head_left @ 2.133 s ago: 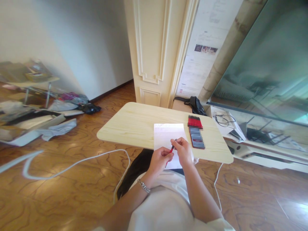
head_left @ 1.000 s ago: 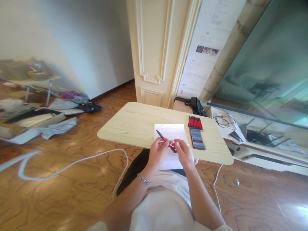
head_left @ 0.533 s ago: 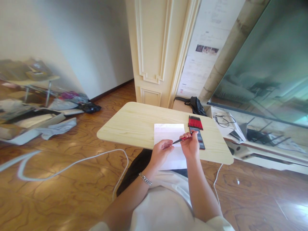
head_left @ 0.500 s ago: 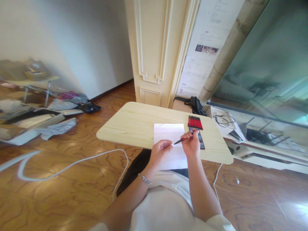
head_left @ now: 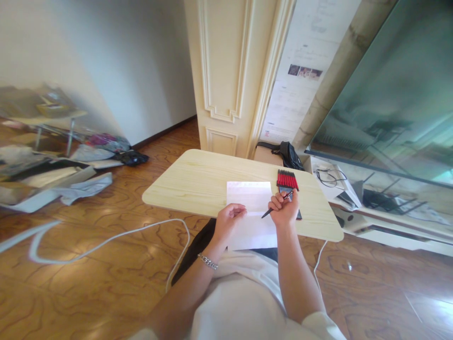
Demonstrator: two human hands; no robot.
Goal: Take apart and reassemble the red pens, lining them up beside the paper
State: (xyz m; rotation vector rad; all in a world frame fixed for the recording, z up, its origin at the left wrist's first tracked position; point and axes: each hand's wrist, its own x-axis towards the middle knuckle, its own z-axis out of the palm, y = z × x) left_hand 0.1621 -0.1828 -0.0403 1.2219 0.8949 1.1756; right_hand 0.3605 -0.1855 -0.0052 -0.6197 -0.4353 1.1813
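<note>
A white sheet of paper lies on a small pale wooden table. My right hand is closed around a red and black pen, its dark tip pointing down-left over the paper's right edge. My left hand rests on the paper's near left part with fingers curled, nothing visible in them. A row of several red and black pens lies just beyond my right hand.
A white cable loops over the wooden floor on the left. Clothes and bags are strewn by the left wall. A black bag sits behind the table. A glass-fronted TV stand with cables is on the right.
The pen passed from both hands to my right hand alone, which swung it right and turned its tip down toward the paper. My left hand settled onto the sheet.
</note>
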